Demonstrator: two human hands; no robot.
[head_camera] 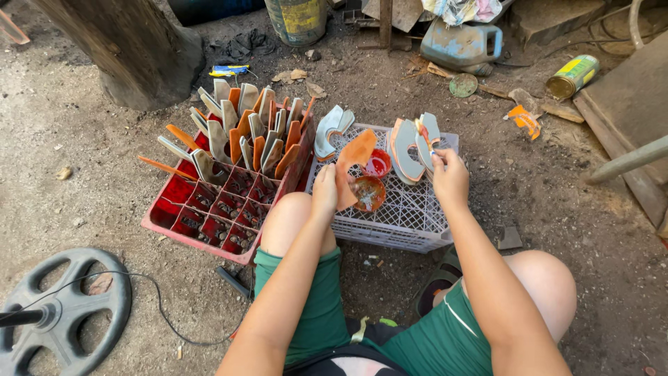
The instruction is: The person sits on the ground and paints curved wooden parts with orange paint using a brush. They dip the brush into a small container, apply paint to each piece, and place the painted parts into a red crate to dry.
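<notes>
Left hand (324, 189) is clamped on an orange curved piece (353, 159), held upright over the white crate (410, 216). Right hand (449, 177) is closed around a thin brush or stick (426, 143), its tip against the grey curved pieces (410, 150) leaning at the crate's 1 o'clock corner. Hands are apart, one at each side of the crate top.

Judgement: coating work. It would go best with the piece kept steady over the small orange-filled bowl (369, 193), so drips fall there, and with a light load on the brush. A red cup (378, 164) sits just beyond the bowl.

At 9 o'clock of the white crate, touching it, a red divided crate (209, 209) holds many grey and orange pieces standing on edge. More grey pieces (330, 129) at the white crate's 11 o'clock corner.

Around: tree trunk (132, 49) at 11 o'clock, blue jug (463, 45) and tin can (572, 76) at 1 o'clock, black wheel (66, 310) with cable at 8 o'clock. Leaning pieces crowd the crate's far edge; the knees hem in the near side.
</notes>
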